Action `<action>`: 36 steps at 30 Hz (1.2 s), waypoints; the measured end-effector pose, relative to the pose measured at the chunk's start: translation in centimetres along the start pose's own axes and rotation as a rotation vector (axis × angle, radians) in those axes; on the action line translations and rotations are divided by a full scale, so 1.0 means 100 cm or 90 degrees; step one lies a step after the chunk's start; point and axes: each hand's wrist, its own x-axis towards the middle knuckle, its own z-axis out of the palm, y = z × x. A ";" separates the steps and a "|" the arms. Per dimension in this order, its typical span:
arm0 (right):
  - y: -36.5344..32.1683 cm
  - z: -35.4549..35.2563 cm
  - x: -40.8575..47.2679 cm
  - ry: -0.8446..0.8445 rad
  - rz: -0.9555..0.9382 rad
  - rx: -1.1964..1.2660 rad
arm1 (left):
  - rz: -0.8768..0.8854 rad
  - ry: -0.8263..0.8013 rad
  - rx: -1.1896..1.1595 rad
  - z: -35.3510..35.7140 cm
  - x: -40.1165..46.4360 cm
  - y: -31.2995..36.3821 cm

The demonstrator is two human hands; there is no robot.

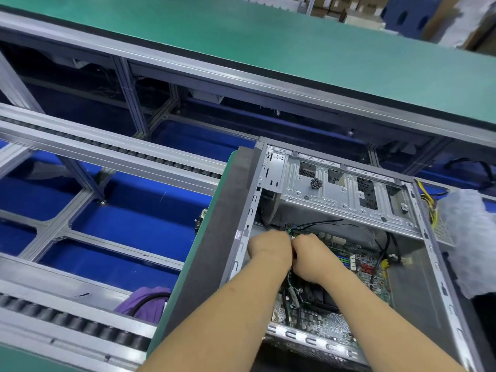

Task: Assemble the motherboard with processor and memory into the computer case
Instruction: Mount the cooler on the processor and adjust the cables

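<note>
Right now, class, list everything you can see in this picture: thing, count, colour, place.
computer case: one, grey, open, lower right.
motherboard: one, green, inside the case.
drive cage: one, silver, far end of case.
yellow wires: one bundle, right of case.
purple cloth: one, under the bench, left.
roller rails: two, grey, left.
green shelf: one, top.
left hand: over the board's far-left corner.
right hand: beside it, fingers hidden.

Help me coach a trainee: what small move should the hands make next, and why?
Probably seat the small connector. Both hands, left and right, are curled together at the motherboard's far-left edge inside the case, where thin black wires lead. What the fingers pinch is hidden.
</note>
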 end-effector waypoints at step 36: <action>0.002 0.006 0.001 0.003 -0.010 0.000 | -0.033 0.463 -0.231 -0.059 0.009 -0.055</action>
